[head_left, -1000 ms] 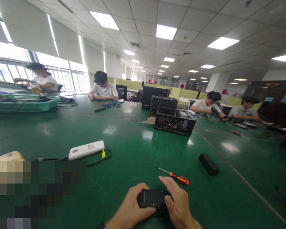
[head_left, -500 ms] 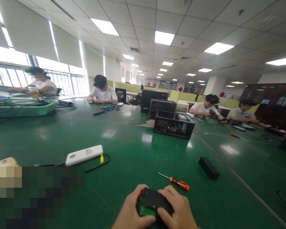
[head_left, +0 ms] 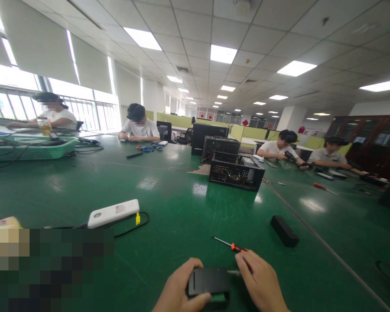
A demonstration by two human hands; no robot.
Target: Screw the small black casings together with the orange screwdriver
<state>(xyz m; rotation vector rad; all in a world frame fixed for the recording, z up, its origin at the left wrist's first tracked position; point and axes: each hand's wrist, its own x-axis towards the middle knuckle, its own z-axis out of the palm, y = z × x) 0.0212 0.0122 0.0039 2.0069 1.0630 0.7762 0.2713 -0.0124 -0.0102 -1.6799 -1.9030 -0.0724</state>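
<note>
My left hand (head_left: pixel 185 286) grips a black plastic-cased device (head_left: pixel 209 279), with green circuit board (head_left: pixel 218 297) showing at its near edge. My right hand (head_left: pixel 258 279) is to the right of the device, apart from it, its fingers curled close together. It overlaps the rear of the orange-and-black handle of a screwdriver (head_left: pixel 235 247) lying on the table; whether it grips that handle is hidden. A thin pale piece (head_left: pixel 234 272) shows between the device and my right hand, too blurred to name.
On the green table (head_left: pixel 169 242), a black oblong block (head_left: pixel 284 231) lies to the right and a white power bank (head_left: pixel 113 213) with a cable to the left. Opened computer cases (head_left: pixel 235 171) stand ahead. A green basket (head_left: pixel 35 149) holds cables; several people sit farther off.
My right hand has let go of the black device and moved right, over the screwdriver's handle. My left hand keeps the device, which is turned slightly.
</note>
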